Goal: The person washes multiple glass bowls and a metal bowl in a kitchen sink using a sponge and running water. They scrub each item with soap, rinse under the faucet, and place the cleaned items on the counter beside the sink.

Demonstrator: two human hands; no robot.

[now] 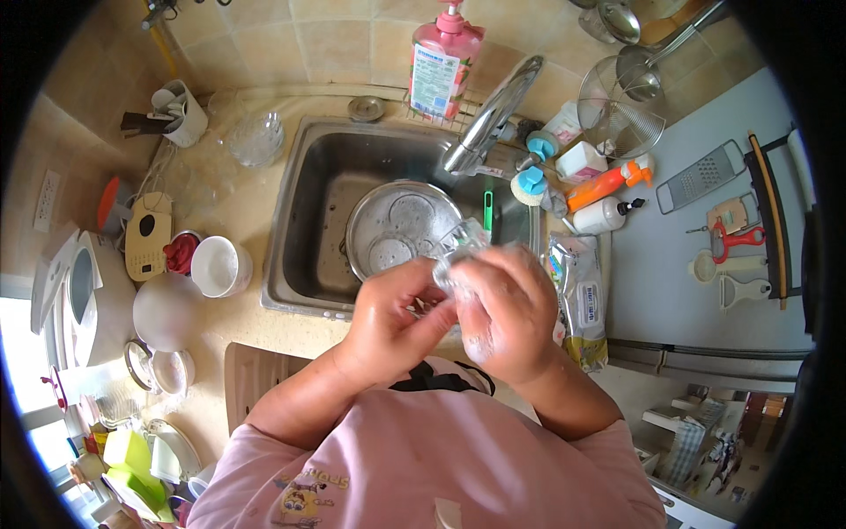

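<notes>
Both of my wet, sudsy hands are raised over the front edge of the sink. My right hand is closed on a clear glass vessel, with its fingers curled over the near end. On the other side, my left hand meets the near end of the glass with thumb and fingers; its exact hold is partly hidden. Behind the hands, a round metal basin stands in the sink, holding soapy water and round glass-like items. A green-handled tool lies in the sink, right of the basin.
A chrome faucet leans over the back right of the sink. A pink pump bottle stands behind it. Brushes, bottles and a wipes pack line the right side. Glass bowls, a white tub and dishes occupy the left counter.
</notes>
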